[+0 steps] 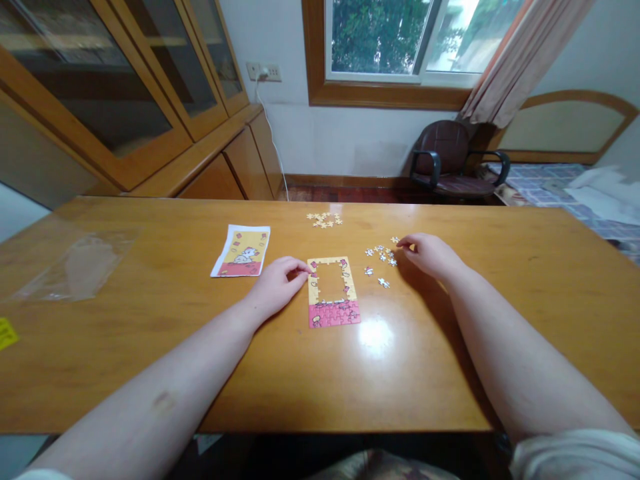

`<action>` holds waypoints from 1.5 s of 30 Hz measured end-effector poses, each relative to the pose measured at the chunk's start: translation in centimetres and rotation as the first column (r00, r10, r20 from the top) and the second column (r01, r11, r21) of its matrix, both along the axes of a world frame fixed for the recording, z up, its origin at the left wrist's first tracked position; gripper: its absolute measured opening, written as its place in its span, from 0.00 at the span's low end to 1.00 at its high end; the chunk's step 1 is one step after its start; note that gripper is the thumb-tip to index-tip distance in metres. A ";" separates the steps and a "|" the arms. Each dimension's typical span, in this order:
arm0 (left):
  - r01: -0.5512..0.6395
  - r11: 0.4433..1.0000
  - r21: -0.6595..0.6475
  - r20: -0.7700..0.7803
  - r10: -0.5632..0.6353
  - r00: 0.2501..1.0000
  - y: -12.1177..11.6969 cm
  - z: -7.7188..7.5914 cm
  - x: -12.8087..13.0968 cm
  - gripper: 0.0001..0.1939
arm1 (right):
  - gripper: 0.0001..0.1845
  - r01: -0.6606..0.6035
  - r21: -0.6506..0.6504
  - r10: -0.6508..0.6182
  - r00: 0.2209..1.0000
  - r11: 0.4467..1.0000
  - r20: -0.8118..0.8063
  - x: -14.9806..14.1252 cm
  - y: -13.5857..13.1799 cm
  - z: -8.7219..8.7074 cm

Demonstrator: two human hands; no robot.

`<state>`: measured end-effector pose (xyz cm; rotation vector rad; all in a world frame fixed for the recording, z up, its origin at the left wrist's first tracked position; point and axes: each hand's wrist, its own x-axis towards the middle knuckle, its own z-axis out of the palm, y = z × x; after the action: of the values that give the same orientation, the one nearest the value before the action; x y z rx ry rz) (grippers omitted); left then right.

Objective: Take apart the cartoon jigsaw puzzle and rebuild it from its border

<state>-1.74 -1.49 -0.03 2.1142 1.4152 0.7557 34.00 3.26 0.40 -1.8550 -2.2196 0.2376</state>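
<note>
A partly assembled jigsaw puzzle lies flat on the wooden table, with a yellow border, a pink lower part and an open rectangle in its middle. My left hand rests at its left side, fingers bent together and fingertips on its edge. To the right, my right hand has its fingers closed in a pinch at a small puzzle piece. Several loose white-patterned pieces lie just left of those fingertips. Two more, a piece and another piece, lie nearer the puzzle.
A group of yellow pieces lies near the table's far edge. A printed reference picture is left of the puzzle, and a clear plastic bag farther left. Beyond the table are a cabinet and an armchair.
</note>
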 end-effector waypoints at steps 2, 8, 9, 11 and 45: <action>-0.003 1.000 -0.004 -0.003 0.003 1.000 0.0 0.0 0.0 0.08 | 0.11 -0.054 -0.023 0.053 0.998 0.998 -0.028 0.1 0.0 0.0; -0.003 1.000 0.000 0.001 0.003 1.000 0.0 -0.2 -0.1 0.08 | 0.09 -0.204 -0.119 0.195 0.977 0.972 -0.081 0.0 -0.1 0.1; -0.003 1.000 0.001 0.003 0.003 1.000 0.0 -0.2 -0.1 0.08 | 0.09 -0.208 -0.118 0.201 0.977 0.971 -0.066 0.0 -0.1 0.2; -0.004 1.000 0.002 0.004 0.004 1.000 0.1 -0.2 -0.2 0.08 | 0.10 -0.191 -0.115 0.190 0.982 0.975 -0.021 0.1 -0.1 0.3; -0.005 1.000 -0.010 -0.013 0.005 1.000 0.0 0.0 0.0 0.09 | 0.16 -0.452 -0.026 0.453 0.888 0.892 0.080 -3.0 -1.1 -0.1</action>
<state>-1.76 -1.51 0.00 2.1130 1.4286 0.7363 30.96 2.13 0.29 -1.3406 -2.6903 0.2496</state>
